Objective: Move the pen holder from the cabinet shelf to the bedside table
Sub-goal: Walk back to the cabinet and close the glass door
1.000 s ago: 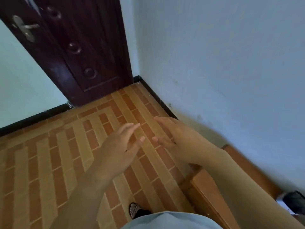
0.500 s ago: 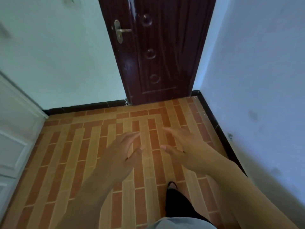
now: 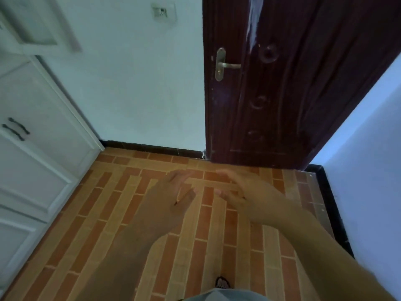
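Pen holder out of view; both hands, left hand (image 3: pixel 167 196) and right hand (image 3: pixel 249 192), spread empty above brick-patterned floor (image 3: pixel 108 213).

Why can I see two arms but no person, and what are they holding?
The camera sits on the person's head and looks forward and down, so you see what they see: their own arms reaching out. The left hand and right hand are both open and hold nothing. Below them is a floor of orange tiles, with the tip of a shoe at the bottom. Ahead stands a dark brown door with a metal handle. On the left is a white cabinet. No pen holder shows in this picture.
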### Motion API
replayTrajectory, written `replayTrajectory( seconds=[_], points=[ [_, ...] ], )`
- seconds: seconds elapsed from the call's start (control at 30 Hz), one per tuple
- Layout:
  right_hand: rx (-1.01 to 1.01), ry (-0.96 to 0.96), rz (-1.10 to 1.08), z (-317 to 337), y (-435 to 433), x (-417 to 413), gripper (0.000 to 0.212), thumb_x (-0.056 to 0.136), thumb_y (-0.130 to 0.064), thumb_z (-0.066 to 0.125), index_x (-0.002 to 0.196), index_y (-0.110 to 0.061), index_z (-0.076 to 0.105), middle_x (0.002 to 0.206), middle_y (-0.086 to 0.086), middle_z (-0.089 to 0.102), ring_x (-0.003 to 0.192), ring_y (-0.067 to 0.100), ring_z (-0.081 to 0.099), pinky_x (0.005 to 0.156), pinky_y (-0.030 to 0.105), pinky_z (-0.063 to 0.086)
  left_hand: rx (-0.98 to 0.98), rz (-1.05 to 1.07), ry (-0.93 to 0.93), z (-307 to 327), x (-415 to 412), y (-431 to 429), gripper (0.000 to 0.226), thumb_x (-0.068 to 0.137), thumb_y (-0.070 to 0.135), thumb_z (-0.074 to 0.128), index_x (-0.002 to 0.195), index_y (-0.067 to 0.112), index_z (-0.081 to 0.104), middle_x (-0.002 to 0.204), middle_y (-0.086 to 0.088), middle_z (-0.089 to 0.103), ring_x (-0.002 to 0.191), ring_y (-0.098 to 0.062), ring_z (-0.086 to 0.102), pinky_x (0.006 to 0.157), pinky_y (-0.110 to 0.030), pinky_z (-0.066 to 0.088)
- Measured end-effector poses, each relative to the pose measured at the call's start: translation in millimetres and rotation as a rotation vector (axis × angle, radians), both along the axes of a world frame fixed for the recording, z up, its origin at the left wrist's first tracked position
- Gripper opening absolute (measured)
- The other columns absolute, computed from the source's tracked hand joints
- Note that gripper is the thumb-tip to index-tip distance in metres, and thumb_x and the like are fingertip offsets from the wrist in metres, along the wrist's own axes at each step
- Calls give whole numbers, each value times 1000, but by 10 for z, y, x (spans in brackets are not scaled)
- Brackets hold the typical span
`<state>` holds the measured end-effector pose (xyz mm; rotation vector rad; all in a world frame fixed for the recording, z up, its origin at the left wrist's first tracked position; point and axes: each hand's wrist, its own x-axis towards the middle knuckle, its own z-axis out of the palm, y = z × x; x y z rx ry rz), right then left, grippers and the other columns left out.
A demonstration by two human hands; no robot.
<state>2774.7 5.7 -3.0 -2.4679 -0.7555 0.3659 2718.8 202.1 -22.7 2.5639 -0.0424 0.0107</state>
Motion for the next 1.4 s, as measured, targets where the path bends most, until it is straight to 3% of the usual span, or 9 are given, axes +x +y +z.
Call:
replayTrajectory(
  seconds=[0.07, 0.2, 0.37, 0.47, 0.63, 0.77, 0.97, 1.17, 1.4],
  points=[
    [25, -8, 59, 24, 213, 304, 49, 89, -51, 43, 135, -35, 35, 137, -15, 43, 121, 3, 41, 90, 19, 32, -2, 50, 14, -5, 186, 157, 48, 91, 50, 38, 134, 30, 39, 139, 12, 41, 121, -8, 43, 100, -31, 38],
    [33, 2, 178, 1, 862, 956, 51, 87, -53, 44, 134, -33, 38, 137, -13, 45, 124, 6, 41, 102, 31, 37, -37, 183, -2, -55, 585, 713, 49, 89, 53, 38, 133, 31, 40, 138, 13, 41, 120, -7, 43, 98, -28, 38],
    [36, 22, 312, -57, 1770, 1696, 54, 86, -58, 41, 134, -32, 37, 138, -14, 44, 123, 4, 42, 102, 35, 38, -48, 307, -2, -83, 1129, 1555, 48, 89, 50, 38, 133, 32, 38, 138, 13, 40, 118, -7, 43, 97, -27, 37],
    [69, 23, 342, -10, 2412, 2143, 50, 88, -53, 43, 133, -32, 39, 135, -14, 45, 120, 4, 43, 97, 29, 38, -8, 353, -48, -66, 1572, 2143, 48, 88, 50, 38, 133, 32, 39, 137, 13, 41, 114, -5, 45, 93, -23, 35],
    [94, 3, 372, 217, 3396, 2766, 43, 91, -48, 41, 130, -32, 41, 132, -15, 46, 111, 0, 44, 79, 10, 32, 9, 378, -80, 63, 2205, 3088, 58, 85, 64, 29, 131, 31, 41, 135, 8, 46, 122, -9, 43, 102, -38, 38],
    [116, -52, 407, 264, 4079, 3244, 49, 87, -55, 38, 132, -36, 36, 138, -17, 42, 120, 2, 41, 94, 20, 32, 60, 412, -76, 187, 2626, 3736, 49, 89, 53, 34, 134, 33, 37, 142, 9, 40, 127, -9, 38, 107, -36, 33],
    [169, -99, 442, 384, 4875, 3923, 46, 88, -56, 40, 130, -38, 37, 133, -21, 44, 115, -3, 40, 91, 20, 33, 127, 458, -121, 490, 3173, 4492, 46, 91, 48, 37, 134, 34, 35, 143, 12, 36, 127, -9, 38, 99, -25, 28],
    [242, -144, 488, 563, 5753, 4757, 49, 86, -56, 41, 130, -35, 40, 131, -16, 47, 116, 4, 46, 93, 22, 37, 234, 491, -177, 739, 3921, 5349, 49, 90, 52, 34, 135, 35, 33, 145, 10, 35, 130, -11, 35, 105, -33, 29],
    [332, -261, 535, 940, 6831, 5984, 48, 87, -52, 44, 130, -30, 41, 130, -12, 50, 112, 6, 48, 89, 21, 37, 338, 503, -281, 1200, 5145, 6320, 47, 90, 49, 39, 134, 32, 37, 141, 10, 40, 124, -10, 41, 95, -24, 30]
  ],
)
